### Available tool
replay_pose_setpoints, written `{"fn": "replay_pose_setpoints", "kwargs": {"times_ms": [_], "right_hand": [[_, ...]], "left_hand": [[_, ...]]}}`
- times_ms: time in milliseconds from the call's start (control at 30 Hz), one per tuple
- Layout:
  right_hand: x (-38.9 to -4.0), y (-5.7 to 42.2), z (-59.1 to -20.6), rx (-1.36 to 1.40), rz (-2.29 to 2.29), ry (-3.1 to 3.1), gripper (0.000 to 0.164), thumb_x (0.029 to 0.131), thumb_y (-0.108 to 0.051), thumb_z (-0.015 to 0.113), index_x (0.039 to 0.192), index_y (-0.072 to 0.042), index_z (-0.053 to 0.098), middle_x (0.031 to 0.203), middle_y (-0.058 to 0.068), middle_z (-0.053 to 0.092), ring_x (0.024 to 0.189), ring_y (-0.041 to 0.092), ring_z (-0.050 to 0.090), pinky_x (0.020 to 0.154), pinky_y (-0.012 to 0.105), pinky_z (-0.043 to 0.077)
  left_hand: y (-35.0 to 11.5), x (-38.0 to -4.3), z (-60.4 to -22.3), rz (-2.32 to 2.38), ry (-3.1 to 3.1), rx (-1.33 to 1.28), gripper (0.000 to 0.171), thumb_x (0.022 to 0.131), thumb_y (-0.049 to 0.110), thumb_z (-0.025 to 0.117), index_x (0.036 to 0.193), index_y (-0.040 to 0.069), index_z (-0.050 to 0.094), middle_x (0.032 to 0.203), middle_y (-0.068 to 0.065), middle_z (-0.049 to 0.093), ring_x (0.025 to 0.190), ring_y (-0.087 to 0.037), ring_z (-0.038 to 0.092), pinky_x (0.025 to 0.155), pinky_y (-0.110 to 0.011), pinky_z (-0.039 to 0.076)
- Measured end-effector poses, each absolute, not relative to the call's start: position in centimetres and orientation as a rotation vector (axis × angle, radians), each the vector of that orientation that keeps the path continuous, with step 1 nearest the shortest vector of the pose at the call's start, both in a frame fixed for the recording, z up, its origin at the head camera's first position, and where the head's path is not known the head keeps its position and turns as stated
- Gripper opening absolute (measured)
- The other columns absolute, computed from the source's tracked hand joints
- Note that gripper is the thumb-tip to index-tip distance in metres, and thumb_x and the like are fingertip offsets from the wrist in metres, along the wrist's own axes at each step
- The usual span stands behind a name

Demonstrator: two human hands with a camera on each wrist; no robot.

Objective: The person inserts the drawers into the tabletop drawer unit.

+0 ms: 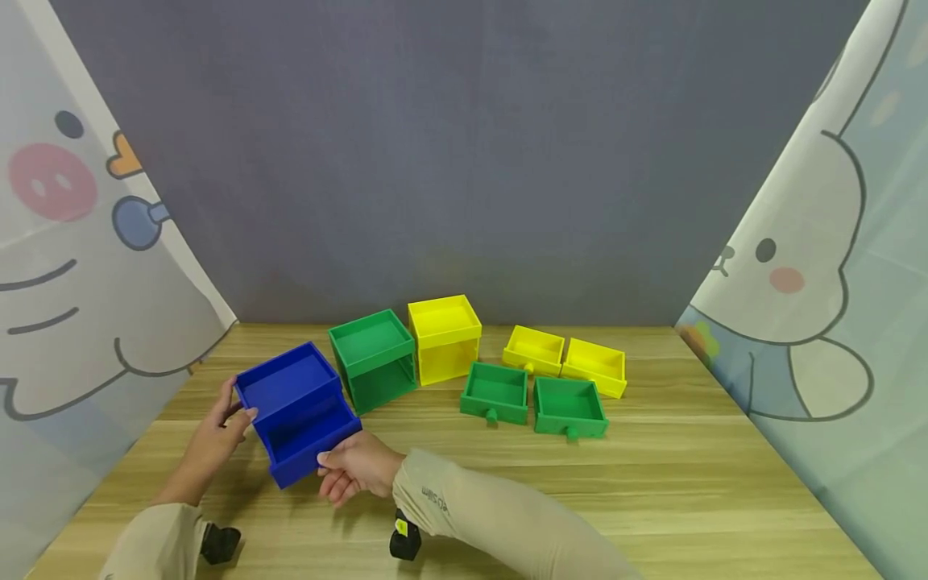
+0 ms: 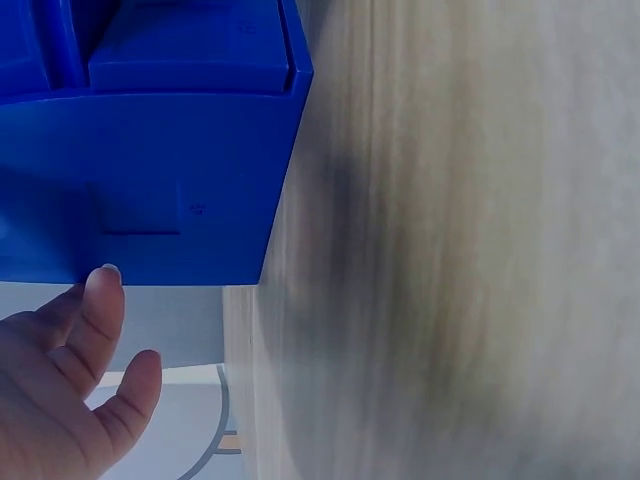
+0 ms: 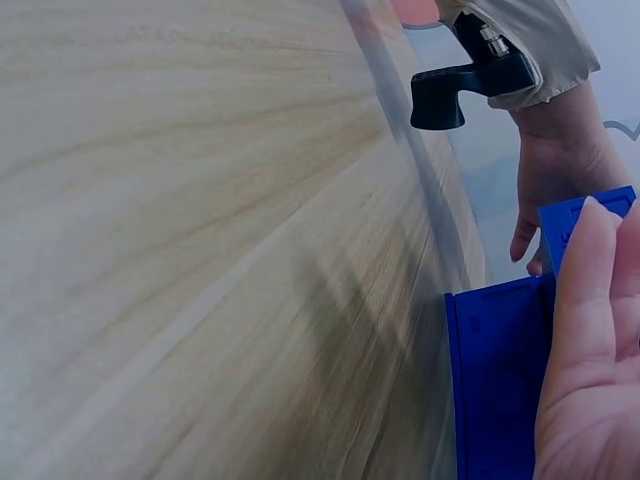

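Observation:
A blue toy cabinet [image 1: 288, 382] stands at the left of the table with a blue drawer [image 1: 299, 466] sticking out of its lower front. My left hand [image 1: 221, 431] holds the cabinet by its left side, thumb at the front edge. In the left wrist view, fingers of that hand [image 2: 70, 390] lie along the edge of the blue side wall [image 2: 150, 190]. My right hand [image 1: 366, 467] pinches the drawer's front at the middle, where the fingers hide any knob. The right wrist view shows this hand [image 3: 600, 370] in front of the blue parts [image 3: 497, 370].
Behind and right of the blue cabinet stand a green cabinet [image 1: 373, 342] and a yellow cabinet [image 1: 444, 318], both with open fronts. Two green drawers [image 1: 495, 391] and two yellow drawers [image 1: 535, 346] lie farther right. A grey wall [image 1: 464, 161] closes off the back.

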State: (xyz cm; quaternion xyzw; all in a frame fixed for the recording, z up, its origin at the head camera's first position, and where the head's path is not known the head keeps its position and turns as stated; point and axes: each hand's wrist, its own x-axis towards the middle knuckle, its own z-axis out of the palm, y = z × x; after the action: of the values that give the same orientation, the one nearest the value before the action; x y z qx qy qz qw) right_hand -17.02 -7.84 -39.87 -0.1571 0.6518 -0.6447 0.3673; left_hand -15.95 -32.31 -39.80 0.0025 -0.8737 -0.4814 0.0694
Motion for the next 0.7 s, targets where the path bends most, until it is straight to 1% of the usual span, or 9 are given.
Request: {"fn": "replay_pose_setpoints", "kwargs": {"times_ms": [67,200,367,467,500,567,633,700], "right_hand": [[-17.1,-7.9,-39.8,-0.4,-1.661,1.684,0.029,0.099,-0.008,0.051,0.094,0.019,0.061,0.059,0.004,0.059,0.042,0.007,0.053,0.057,0.036,0.058],[-17.0,-8.1,-39.8,-0.376,-1.679,1.727,0.029,0.099,-0.009,0.051,0.094,0.018,0.062,0.058,0.004,0.058,0.041,0.007,0.051,0.059,0.039,0.058],[-16.3,-8.8,-40.2,-0.325,-1.69,1.844,0.03,0.099,-0.014,0.054,0.087,0.011,0.065,0.056,0.003,0.054,0.041,0.008,0.049,0.056,0.038,0.057],[-15.9,-9.2,-40.4,-0.303,-1.679,1.903,0.029,0.098,-0.015,0.055,0.084,0.008,0.065,0.056,0.004,0.055,0.041,0.009,0.047,0.054,0.038,0.057],[-15.8,-9.3,-40.4,-0.301,-1.679,1.913,0.029,0.098,-0.015,0.055,0.083,0.008,0.065,0.056,0.005,0.056,0.041,0.01,0.047,0.054,0.038,0.057],[-15.7,-9.4,-40.5,-0.309,-1.679,1.926,0.029,0.098,-0.014,0.055,0.082,0.008,0.064,0.056,0.007,0.057,0.041,0.01,0.046,0.053,0.038,0.057],[-15.7,-9.4,-40.5,-0.324,-1.679,1.93,0.028,0.098,-0.012,0.054,0.081,0.008,0.064,0.057,0.008,0.057,0.041,0.01,0.046,0.053,0.038,0.057],[-15.7,-9.3,-40.5,-0.329,-1.68,1.927,0.028,0.098,-0.012,0.054,0.082,0.009,0.064,0.056,0.008,0.057,0.04,0.01,0.046,0.053,0.038,0.057]], "left_hand": [[-32.3,-16.0,-39.7,-1.465,-2.638,0.015,0.073,0.102,0.023,0.039,0.151,0.004,-0.012,0.143,-0.046,0.015,0.12,-0.062,0.035,0.067,-0.014,0.043],[-32.2,-16.1,-39.7,-1.467,-2.645,0.025,0.073,0.101,0.024,0.038,0.15,0.006,-0.013,0.144,-0.045,0.016,0.121,-0.061,0.036,0.067,-0.013,0.042],[-32.4,-16.1,-39.9,-1.451,-2.658,0.038,0.074,0.101,0.025,0.04,0.151,0.005,-0.012,0.143,-0.045,0.018,0.12,-0.062,0.037,0.067,-0.013,0.043],[-32.5,-16.0,-39.9,-1.436,-2.68,0.054,0.074,0.102,0.026,0.04,0.151,0.005,-0.011,0.142,-0.046,0.019,0.119,-0.062,0.037,0.068,-0.016,0.045],[-32.5,-15.9,-39.9,-1.419,-2.694,0.061,0.075,0.102,0.027,0.041,0.151,0.005,-0.012,0.141,-0.046,0.02,0.119,-0.062,0.038,0.07,-0.021,0.048],[-32.5,-15.9,-39.8,-1.389,-2.719,0.067,0.076,0.102,0.03,0.04,0.151,0.006,-0.013,0.141,-0.046,0.021,0.119,-0.063,0.037,0.08,-0.037,0.052],[-32.5,-16.1,-39.6,-1.367,-2.745,0.078,0.078,0.102,0.035,0.04,0.151,0.007,-0.014,0.141,-0.046,0.02,0.12,-0.064,0.034,0.088,-0.055,0.047],[-32.4,-16.2,-39.5,-1.356,-2.76,0.083,0.08,0.102,0.038,0.04,0.151,0.007,-0.015,0.142,-0.045,0.02,0.12,-0.064,0.033,0.091,-0.067,0.039]]}}
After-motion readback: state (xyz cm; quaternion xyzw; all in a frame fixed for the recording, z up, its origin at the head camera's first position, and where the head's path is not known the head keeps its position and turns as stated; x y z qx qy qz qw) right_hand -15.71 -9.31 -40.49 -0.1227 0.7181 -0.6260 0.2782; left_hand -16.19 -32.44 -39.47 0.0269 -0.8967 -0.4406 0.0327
